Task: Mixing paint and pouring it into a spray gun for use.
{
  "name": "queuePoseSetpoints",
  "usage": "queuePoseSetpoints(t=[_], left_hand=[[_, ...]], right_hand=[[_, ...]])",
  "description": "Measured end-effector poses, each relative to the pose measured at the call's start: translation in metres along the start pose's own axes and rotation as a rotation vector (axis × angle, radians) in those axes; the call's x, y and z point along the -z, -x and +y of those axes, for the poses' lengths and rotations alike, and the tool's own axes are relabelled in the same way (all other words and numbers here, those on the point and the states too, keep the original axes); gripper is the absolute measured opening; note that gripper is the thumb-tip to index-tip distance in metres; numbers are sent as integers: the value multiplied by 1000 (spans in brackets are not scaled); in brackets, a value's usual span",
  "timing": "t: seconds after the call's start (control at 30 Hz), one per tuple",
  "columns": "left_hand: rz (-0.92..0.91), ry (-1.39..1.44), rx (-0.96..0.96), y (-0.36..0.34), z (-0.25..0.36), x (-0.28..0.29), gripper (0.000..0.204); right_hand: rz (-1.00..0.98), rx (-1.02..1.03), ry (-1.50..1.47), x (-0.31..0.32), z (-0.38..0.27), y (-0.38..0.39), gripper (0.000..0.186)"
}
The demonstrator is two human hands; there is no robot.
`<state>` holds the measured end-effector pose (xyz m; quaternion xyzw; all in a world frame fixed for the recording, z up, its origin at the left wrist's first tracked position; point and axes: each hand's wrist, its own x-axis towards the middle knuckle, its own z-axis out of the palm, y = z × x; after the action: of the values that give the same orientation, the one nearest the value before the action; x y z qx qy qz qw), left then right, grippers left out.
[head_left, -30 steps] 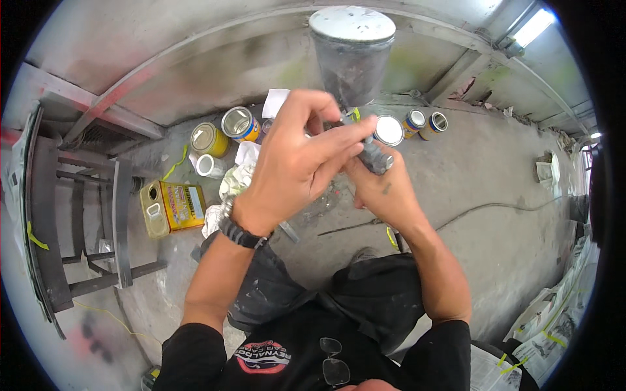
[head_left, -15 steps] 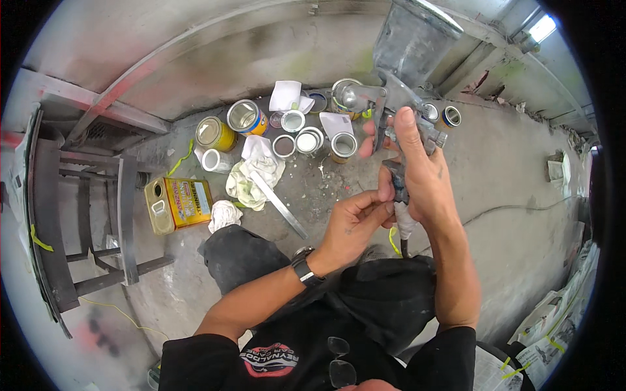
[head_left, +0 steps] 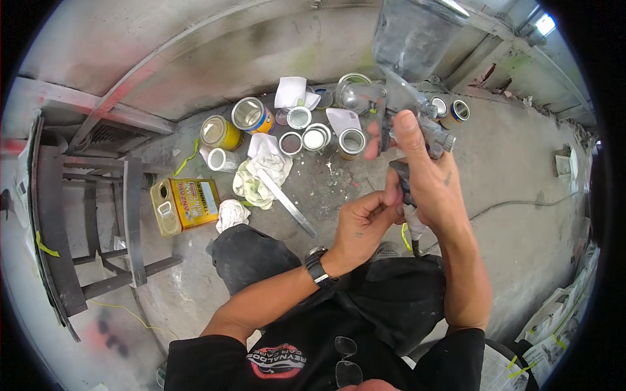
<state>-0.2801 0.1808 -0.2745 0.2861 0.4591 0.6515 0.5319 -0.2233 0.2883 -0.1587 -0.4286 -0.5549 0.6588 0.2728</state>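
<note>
My right hand [head_left: 430,179] is wrapped round the handle of a grey spray gun [head_left: 391,104], thumb pointing up along its side. A cloudy, dusty cup [head_left: 417,39] sits on top of the gun. White wrapping [head_left: 413,220] covers the bottom of the handle, where a dark hose [head_left: 417,247] joins. With thumb and fingers pinched together, my left hand [head_left: 364,225] touches the base of the handle beside the wrapping. Whatever small part lies between those fingertips is hidden.
Beyond my knees stand several paint cans, among them a yellow one [head_left: 229,138]. A rectangular thinner can [head_left: 189,215], crumpled rags [head_left: 264,171] and a flat metal strip [head_left: 287,203] lie nearer. A dark frame stand [head_left: 135,221] is at left; a hose [head_left: 521,202] crosses the floor at right.
The whole scene has shifted slightly rightward in view. Both hands keep almost the same hold, with the left fingers still pinched at the handle's base.
</note>
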Motion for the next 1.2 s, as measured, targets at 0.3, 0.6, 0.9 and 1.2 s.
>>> queuePoseSetpoints(t=[0.3, 0.6, 0.9, 1.2], left_hand=[[-40, 35, -1, 0, 2, -1, 11], [-30, 120, 43, 0, -9, 3, 19], [-40, 73, 40, -2, 1, 5, 21], [-65, 78, 50, -3, -4, 7, 24]], right_hand=[[-9, 4, 44, 4, 5, -2, 56], [69, 48, 52, 0, 10, 3, 46], [39, 76, 149, 3, 10, -1, 46], [5, 43, 67, 4, 3, 4, 47]])
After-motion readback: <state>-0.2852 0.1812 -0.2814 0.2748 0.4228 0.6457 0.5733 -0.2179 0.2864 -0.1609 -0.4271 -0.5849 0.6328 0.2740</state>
